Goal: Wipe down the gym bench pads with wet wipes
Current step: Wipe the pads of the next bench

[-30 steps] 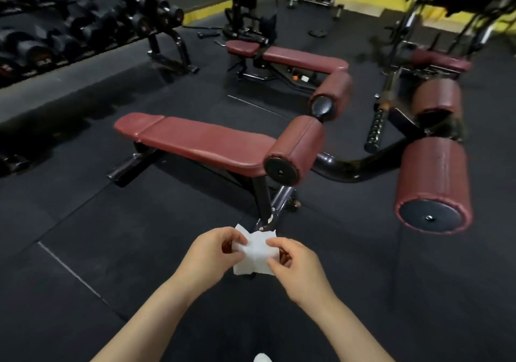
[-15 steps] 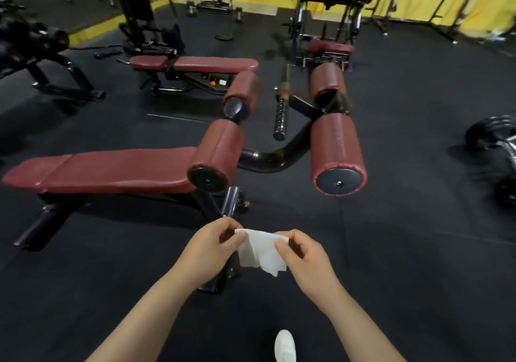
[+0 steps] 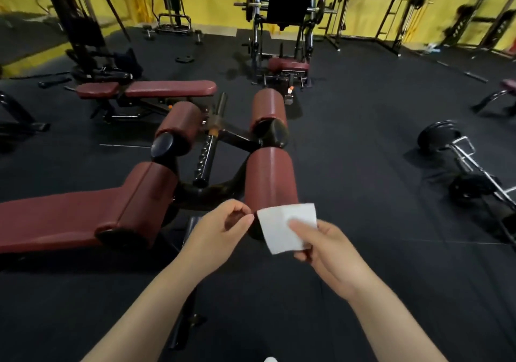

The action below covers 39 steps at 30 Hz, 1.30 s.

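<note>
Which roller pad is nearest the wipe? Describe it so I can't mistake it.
Start at the maroon bench on the left. Of the four maroon roller pads at its end, take the near-right roller pad, directly behind the white wipe gripped by the right hand.

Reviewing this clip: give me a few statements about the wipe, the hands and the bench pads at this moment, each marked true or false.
1. The right hand holds the white wipe with the thumb on top. True.
2. The wipe is already pressed flat on the long bench pad. False: it is held in the air in front of the near roller pad.
3. The left hand grips a spray bottle. False: its fingers are curled beside the wipe's edge, with no bottle in view.
4. The roller pads are dark red with black end caps. True.
5. The wall behind the machines is blue. False: it is yellow.
</note>
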Motion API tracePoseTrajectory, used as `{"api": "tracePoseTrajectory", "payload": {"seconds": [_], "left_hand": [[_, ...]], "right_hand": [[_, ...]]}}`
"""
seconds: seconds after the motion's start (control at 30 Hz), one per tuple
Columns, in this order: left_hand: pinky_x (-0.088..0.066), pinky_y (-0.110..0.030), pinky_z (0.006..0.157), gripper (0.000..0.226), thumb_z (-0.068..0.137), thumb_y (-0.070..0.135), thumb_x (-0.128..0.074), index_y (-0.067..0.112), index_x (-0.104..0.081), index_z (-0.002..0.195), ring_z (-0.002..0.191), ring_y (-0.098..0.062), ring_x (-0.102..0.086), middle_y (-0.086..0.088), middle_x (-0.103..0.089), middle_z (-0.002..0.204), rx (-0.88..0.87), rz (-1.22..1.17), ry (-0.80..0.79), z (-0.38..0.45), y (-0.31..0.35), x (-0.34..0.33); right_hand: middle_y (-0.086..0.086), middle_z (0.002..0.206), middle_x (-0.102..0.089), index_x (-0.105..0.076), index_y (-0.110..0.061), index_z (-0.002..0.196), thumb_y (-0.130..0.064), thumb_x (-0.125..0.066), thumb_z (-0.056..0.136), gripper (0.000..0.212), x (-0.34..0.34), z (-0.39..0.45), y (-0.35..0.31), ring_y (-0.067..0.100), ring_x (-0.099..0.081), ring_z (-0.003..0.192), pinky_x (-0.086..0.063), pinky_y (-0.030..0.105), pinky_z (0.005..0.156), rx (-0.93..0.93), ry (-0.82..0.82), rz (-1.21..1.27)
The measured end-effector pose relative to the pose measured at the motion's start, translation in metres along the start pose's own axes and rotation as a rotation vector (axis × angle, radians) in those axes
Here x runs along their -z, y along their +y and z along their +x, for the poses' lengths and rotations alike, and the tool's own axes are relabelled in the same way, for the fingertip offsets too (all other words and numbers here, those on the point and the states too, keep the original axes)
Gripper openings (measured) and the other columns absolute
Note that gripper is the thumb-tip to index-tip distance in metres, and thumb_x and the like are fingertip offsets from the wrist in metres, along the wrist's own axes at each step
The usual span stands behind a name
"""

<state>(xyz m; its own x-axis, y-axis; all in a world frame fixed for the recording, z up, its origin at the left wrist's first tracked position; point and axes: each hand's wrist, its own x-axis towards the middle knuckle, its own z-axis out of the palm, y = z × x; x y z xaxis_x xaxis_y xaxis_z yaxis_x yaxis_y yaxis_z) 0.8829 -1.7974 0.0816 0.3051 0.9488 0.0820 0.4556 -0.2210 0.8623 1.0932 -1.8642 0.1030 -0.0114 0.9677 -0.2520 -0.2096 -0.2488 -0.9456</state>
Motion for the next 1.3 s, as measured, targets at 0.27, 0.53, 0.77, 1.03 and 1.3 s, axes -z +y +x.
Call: {"api": "tracePoseTrajectory", "payload": {"seconds": [0.27,0.53,0.77,1.03,1.3], "left_hand": [[-0.048,-0.017,0.070,0.012,0.096,0.031,-0.060,0.042,-0.062,0.097,0.081,-0.004,-0.065,0.015,-0.069,0.090,0.046,-0.029,0.142,0.072,0.012,-0.018],[-0.047,-0.021,0.073,0.028,0.097,0.019,-0.056,0.046,-0.062,0.095,0.085,-0.002,-0.066,0.018,-0.072,0.095,0.142,-0.114,0.304,0.092,0.004,-0.027],[-0.044,-0.020,0.081,0.033,0.098,0.010,-0.053,0.039,-0.066,0.092,0.093,-0.001,-0.066,0.013,-0.072,0.095,0.170,-0.146,0.307,0.098,0.004,-0.025],[-0.046,-0.009,0.075,0.032,0.097,0.004,-0.052,0.031,-0.068,0.094,0.089,-0.006,-0.064,0.016,-0.071,0.094,0.099,-0.077,0.288,0.094,0.023,-0.033],[-0.037,-0.005,0.097,0.048,0.095,0.002,-0.052,0.044,-0.066,0.112,0.117,0.006,-0.056,0.027,-0.063,0.116,-0.089,0.136,0.220,0.096,0.027,-0.032]], "right_hand": [[0.000,0.085,-0.071,-0.070,-0.012,0.097,-0.024,-0.050,0.098,0.023,0.047,0.149,-0.081,0.008,-0.062,0.074,-0.043,0.026,0.066,0.455,0.338,-0.681],[-0.005,0.141,-0.053,-0.061,-0.013,0.131,0.015,-0.049,0.083,0.057,0.057,0.168,-0.027,0.008,-0.041,0.137,-0.025,0.033,0.119,0.655,-0.184,-0.920],[-0.006,0.148,-0.045,-0.053,-0.016,0.138,0.006,-0.055,0.075,0.066,0.082,0.111,0.008,0.014,-0.038,0.140,-0.025,0.037,0.119,0.997,-0.595,-1.043],[-0.002,0.142,-0.052,-0.059,-0.013,0.133,0.013,-0.049,0.089,0.052,0.080,0.209,-0.037,0.017,-0.040,0.139,-0.027,0.040,0.117,0.710,-0.147,-1.012],[0.000,0.149,-0.047,-0.053,-0.013,0.138,-0.001,-0.046,0.087,0.054,0.098,0.083,0.042,0.021,-0.044,0.137,-0.029,0.040,0.117,0.927,-0.359,-0.930]]}}
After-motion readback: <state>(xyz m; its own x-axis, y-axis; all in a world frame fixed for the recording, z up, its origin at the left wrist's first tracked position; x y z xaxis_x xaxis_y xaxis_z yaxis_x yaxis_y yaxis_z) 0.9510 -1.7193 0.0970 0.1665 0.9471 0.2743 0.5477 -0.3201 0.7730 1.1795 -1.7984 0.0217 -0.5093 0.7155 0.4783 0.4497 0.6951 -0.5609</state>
